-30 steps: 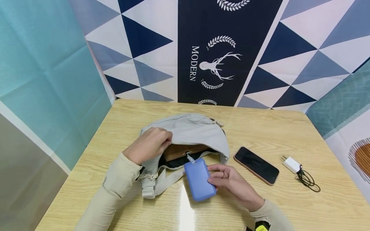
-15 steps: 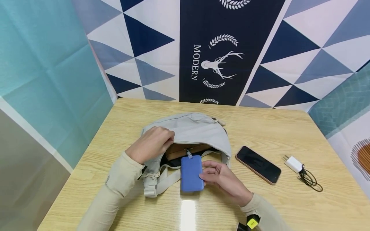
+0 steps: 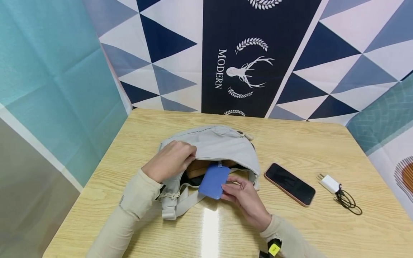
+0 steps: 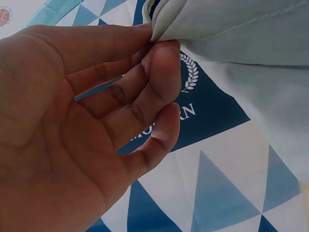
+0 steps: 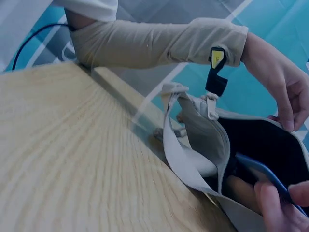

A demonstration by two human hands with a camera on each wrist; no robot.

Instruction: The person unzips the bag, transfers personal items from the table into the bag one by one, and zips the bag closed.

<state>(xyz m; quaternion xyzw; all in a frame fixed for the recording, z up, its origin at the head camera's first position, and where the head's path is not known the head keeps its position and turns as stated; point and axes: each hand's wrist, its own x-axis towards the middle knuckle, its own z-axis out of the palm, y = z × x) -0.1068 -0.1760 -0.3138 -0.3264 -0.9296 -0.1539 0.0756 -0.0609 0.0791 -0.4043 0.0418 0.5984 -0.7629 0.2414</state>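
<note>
Tilted up since before, blue case (image 3: 213, 181) enters bag (image 3: 222, 147), right hand (image 3: 242, 195) gripping.

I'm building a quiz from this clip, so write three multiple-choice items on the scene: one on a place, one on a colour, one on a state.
1. Where does the phone lie?
A. inside the bag
B. on the table, right of the bag
C. in the left hand

2. What colour is the card holder in the right hand?
A. blue
B. red
C. black

3. How is the bag right now?
A. zipped shut
B. hanging from a hook
C. held open at its mouth

Answers:
1 B: the phone rests flat on the table, between the bag and the white charger.
2 A: the holder pinched at the bag's mouth is plainly blue.
3 C: the left hand lifts the upper edge, and the dark inside shows.
</note>
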